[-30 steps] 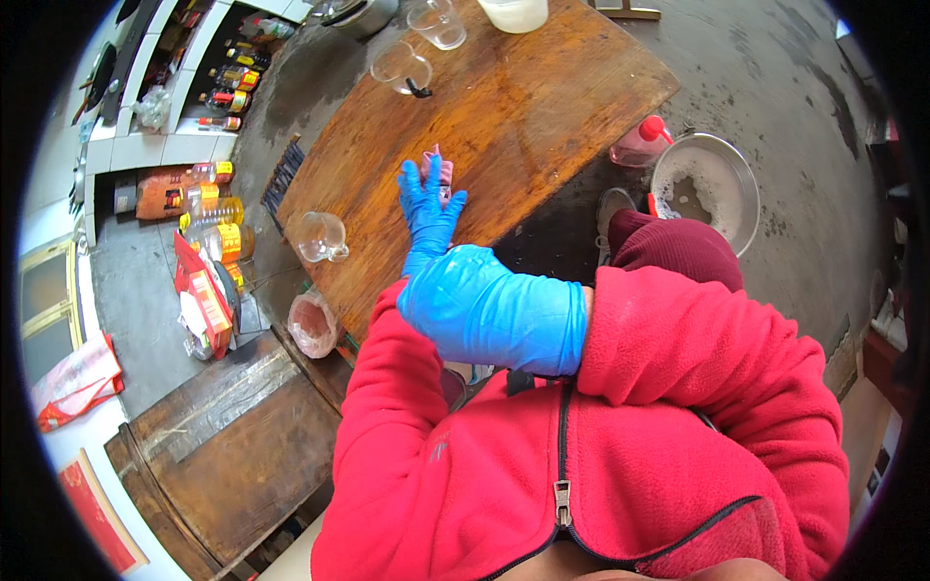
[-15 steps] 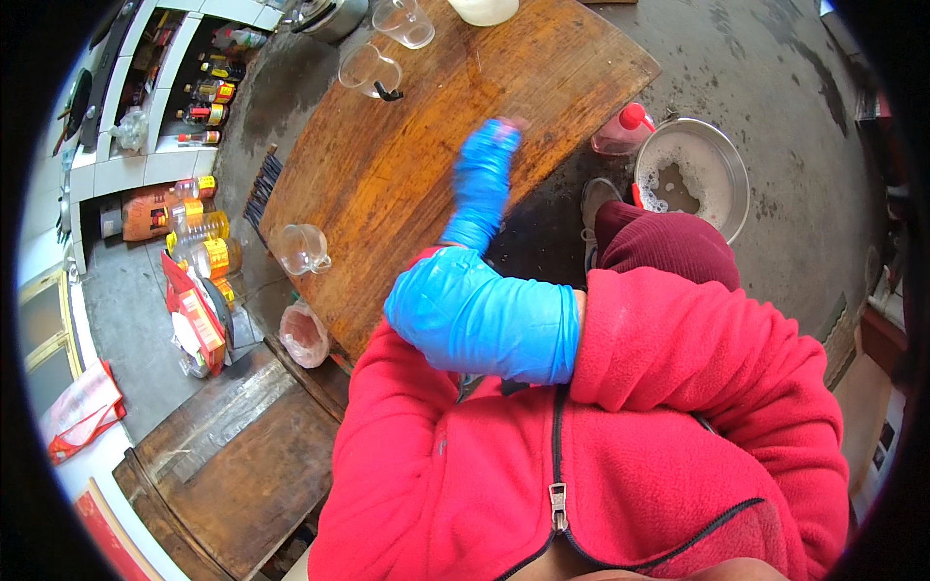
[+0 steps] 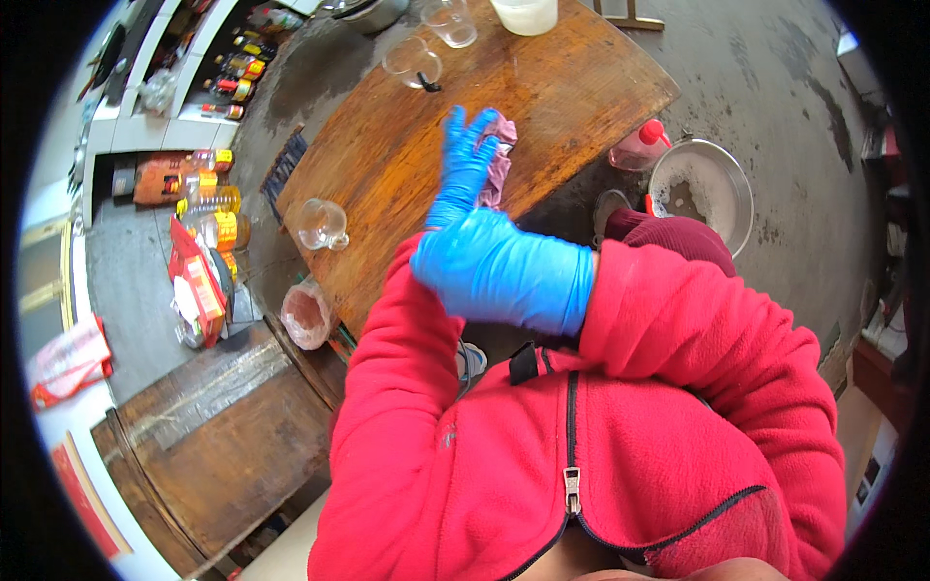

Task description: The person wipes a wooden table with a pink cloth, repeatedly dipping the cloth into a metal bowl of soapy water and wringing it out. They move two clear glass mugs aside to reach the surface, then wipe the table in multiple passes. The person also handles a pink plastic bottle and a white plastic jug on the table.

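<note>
Both hands wear long blue gloves. My left hand (image 3: 461, 165) is over the wooden table, some fingers spread, with a crumpled pink cloth (image 3: 497, 174) caught at its thumb side. The fingers partly hide how the cloth is held. Across my left forearm lies my right hand (image 3: 463, 259), closed around the left wrist where the glove meets the red sleeve; its fingertips are out of sight. Left of the hands, a clear glass mug (image 3: 322, 225) stands near the edge of the wooden table (image 3: 387, 184).
Toward the far end are a clear jug with a dark handle (image 3: 412, 63), a clear plastic cup (image 3: 450, 21) and a whitish container (image 3: 526, 14). On the floor at right stand a red-capped bottle (image 3: 639, 147) and a metal basin of sudsy water (image 3: 705, 194). A lined bin (image 3: 306, 318) is at left.
My left hand has shifted left and back across the table, the cloth moving along and showing more plainly. Its fingers have spread. The right hand stays at the left wrist.
</note>
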The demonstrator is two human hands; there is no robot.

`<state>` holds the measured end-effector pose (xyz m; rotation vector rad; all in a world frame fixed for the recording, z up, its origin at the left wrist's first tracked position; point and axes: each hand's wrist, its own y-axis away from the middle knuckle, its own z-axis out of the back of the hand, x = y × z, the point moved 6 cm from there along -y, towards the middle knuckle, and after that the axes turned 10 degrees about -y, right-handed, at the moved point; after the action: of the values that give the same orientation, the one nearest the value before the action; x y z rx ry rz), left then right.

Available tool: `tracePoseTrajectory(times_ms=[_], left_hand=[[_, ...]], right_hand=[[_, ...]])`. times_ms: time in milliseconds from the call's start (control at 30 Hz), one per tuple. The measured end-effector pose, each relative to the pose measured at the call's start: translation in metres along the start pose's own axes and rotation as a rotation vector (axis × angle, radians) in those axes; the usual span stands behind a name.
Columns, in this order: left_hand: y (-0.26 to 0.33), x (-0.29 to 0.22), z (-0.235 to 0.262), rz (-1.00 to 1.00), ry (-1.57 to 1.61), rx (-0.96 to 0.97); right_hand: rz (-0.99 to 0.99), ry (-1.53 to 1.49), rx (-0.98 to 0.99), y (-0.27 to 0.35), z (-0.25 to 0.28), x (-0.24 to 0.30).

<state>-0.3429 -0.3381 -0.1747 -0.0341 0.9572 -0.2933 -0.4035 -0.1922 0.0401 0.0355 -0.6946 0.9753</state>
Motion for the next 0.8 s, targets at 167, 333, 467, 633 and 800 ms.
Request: tracePoseTrajectory(times_ms=[167, 333, 467, 633, 800], left_hand=[[0.039, -0.038, 0.200, 0.032, 0.071, -0.248], [0.133, -0.080, 0.355, 0.029, 0.053, -0.563], [0.202, -0.084, 0.378, 0.118, 0.509, -0.643], [0.232, -0.070, 0.343, 0.233, 0.642, -0.660], [0.214, -0.052, 0.294, 0.389, 0.666, -0.555]], right_hand=[[-0.524, -0.417, -0.031, -0.016, 0.040, -0.055], [-0.258, -0.552, -0.482, 0.007, 0.107, -0.070], [-0.414, -0.522, -0.542, 0.071, 0.157, -0.068], [-0.611, -0.382, -0.654, 0.170, 0.224, -0.055], [-0.712, -0.434, -0.695, 0.230, 0.222, -0.078]])
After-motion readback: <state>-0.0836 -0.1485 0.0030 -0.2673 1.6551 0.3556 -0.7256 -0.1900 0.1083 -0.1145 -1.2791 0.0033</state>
